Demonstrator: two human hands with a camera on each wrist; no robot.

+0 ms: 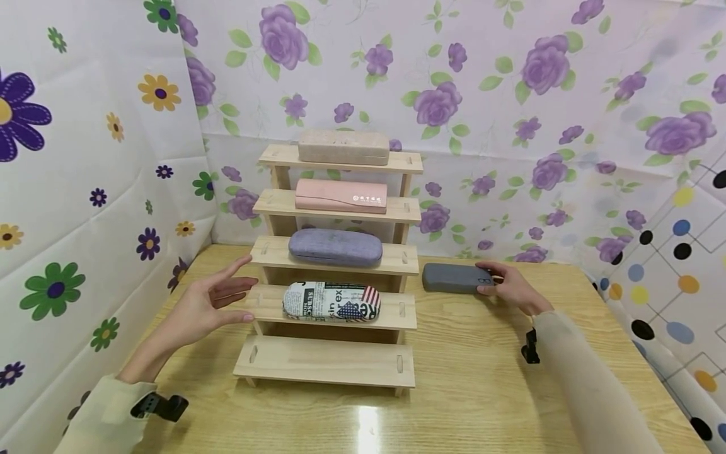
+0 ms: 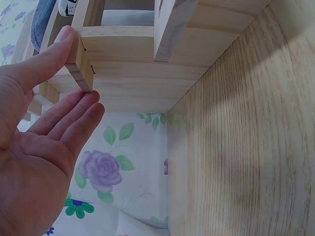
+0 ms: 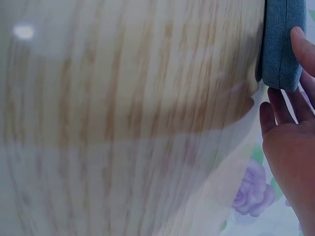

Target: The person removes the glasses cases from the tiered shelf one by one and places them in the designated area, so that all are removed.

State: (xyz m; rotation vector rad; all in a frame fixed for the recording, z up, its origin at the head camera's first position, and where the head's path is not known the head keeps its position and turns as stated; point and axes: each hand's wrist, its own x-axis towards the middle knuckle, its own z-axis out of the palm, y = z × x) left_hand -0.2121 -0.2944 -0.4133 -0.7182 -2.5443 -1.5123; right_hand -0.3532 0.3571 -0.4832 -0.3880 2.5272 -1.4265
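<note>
On the table to the right lies a dark grey glasses case (image 1: 450,278). My right hand (image 1: 513,289) grips its right end, thumb on the near side and fingers behind; the right wrist view shows the case (image 3: 283,46) between thumb and fingers. At the left, my left hand (image 1: 207,302) spans the end of a lower board of a stepped wooden rack (image 1: 326,360). In the left wrist view, the thumb is at one edge of that board (image 2: 81,46) and fingertips are at the other.
Upper boards each carry a case: beige (image 1: 343,148), pink (image 1: 334,194), purple (image 1: 336,247) and newsprint-patterned (image 1: 323,301). The lowest board is bare. Flowered cloth (image 1: 482,113) hangs behind the wood-grain table (image 1: 465,378), and patterned cloth hangs on both sides.
</note>
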